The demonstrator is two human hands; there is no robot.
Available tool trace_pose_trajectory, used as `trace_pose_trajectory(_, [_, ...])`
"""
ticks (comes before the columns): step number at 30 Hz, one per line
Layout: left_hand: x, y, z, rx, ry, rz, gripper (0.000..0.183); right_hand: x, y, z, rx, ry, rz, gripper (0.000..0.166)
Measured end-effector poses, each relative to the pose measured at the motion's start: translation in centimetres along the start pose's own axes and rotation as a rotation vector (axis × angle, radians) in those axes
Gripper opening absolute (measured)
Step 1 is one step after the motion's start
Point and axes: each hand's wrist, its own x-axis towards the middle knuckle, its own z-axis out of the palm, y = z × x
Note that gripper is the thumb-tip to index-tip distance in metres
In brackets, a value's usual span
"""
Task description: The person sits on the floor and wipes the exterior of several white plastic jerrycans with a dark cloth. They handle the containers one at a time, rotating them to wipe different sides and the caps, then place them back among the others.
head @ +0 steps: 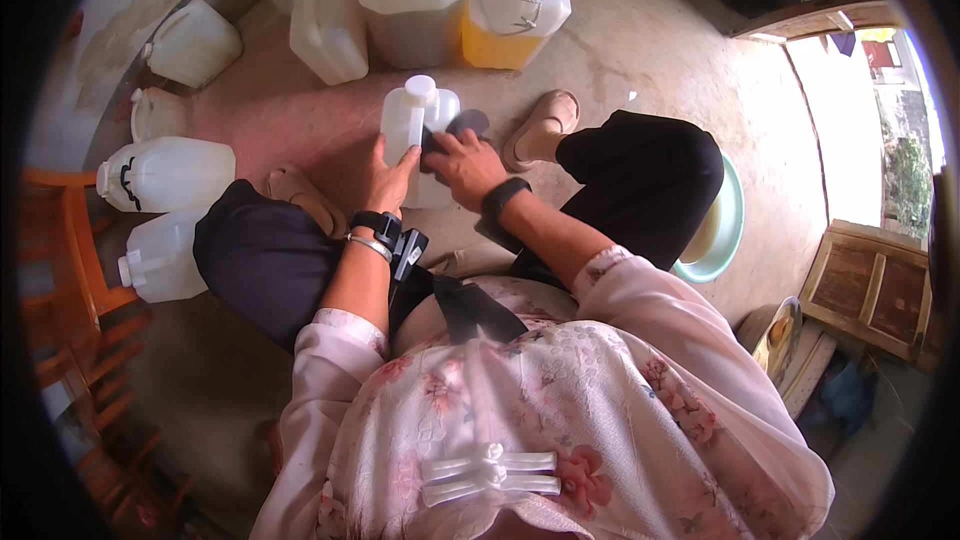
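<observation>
A small translucent white plastic jug (439, 190) with a white screw cap (421, 90) and a built-in handle stands upright on the floor between my feet. My left hand (391, 178) grips its near left side, thumb and forefinger spread by the handle. In my right hand (472, 169) is a dark cloth (471, 121), pressed against the right side of the jug. The cloth looks blurred, and its lower part is hidden under my fingers. Both wrists wear black bands.
Beyond the jug stand several large plastic jerrycans, one holding yellow liquid (499, 45). More white containers (180, 172) line the left side, near an orange wooden chair (79, 240). To my right, a pale green basin (724, 240) sits behind my knee, and a wooden panel (862, 285) lies farther off.
</observation>
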Motion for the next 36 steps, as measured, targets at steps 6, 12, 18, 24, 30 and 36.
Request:
trace_pose_trajectory(6, [1.5,-1.9,0.9,0.487,0.216,0.513,0.043,-3.7,3.7,-0.4,0.350,0.037,0.094,0.033])
trace_pose_trajectory(12, [-1.6,2.6,1.3,0.315,-0.181,0.150,0.040,-2.9,7.1,-6.1,0.619,0.425,0.332,0.042])
trace_pose_trajectory(18, [-2.4,3.8,-0.6,0.844,-0.149,0.700,0.041,-2.0,6.3,-12.3,1.254,0.473,0.416,0.039])
trace_pose_trajectory(24, [0.9,2.2,-1.2,0.931,-0.086,0.759,0.036,0.7,5.6,-8.4,1.150,0.239,0.160,0.043])
trace_pose_trajectory(30, [1.6,0.8,-2.1,0.734,0.116,0.427,0.084,2.5,7.7,-5.4,0.847,0.024,0.045,0.050])
trace_pose_trajectory(36, [3.4,-0.4,-1.7,0.283,0.107,0.050,0.113,1.3,7.2,-4.8,0.528,0.053,0.005,0.059])
